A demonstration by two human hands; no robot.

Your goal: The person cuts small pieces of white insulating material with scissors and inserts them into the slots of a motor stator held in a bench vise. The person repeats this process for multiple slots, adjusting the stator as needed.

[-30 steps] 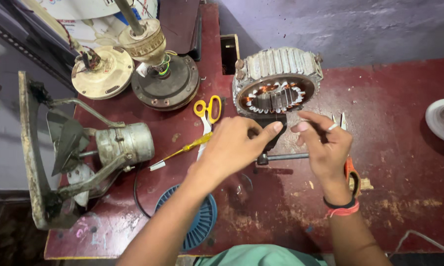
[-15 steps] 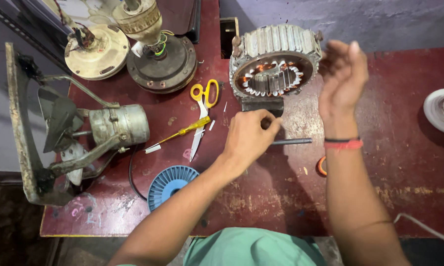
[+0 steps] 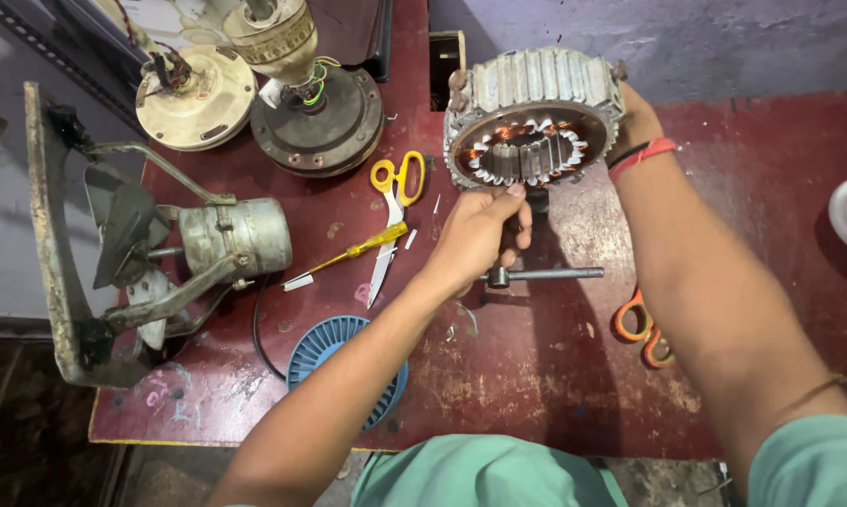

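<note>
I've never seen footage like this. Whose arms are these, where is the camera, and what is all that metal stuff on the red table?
The camera sits on a person's head and looks down, so the two bare arms are the wearer's own. There is no machine at work here, only hands.

The left hand touches the lower rim of a ribbed grey metal motor ring with copper windings inside, which stands on edge on the worn red table. The right hand reaches behind that ring, so its fingers are hidden; its wrist wears a red and black band.

Below the ring lies a dark metal bar handle. To the left lie yellow-handled scissors, a yellow-handled screwdriver and a blue ribbed plastic disc. Orange-handled scissors lie on the right. On the left stand an old grey fan motor in a frame and two round motor housings.
</note>
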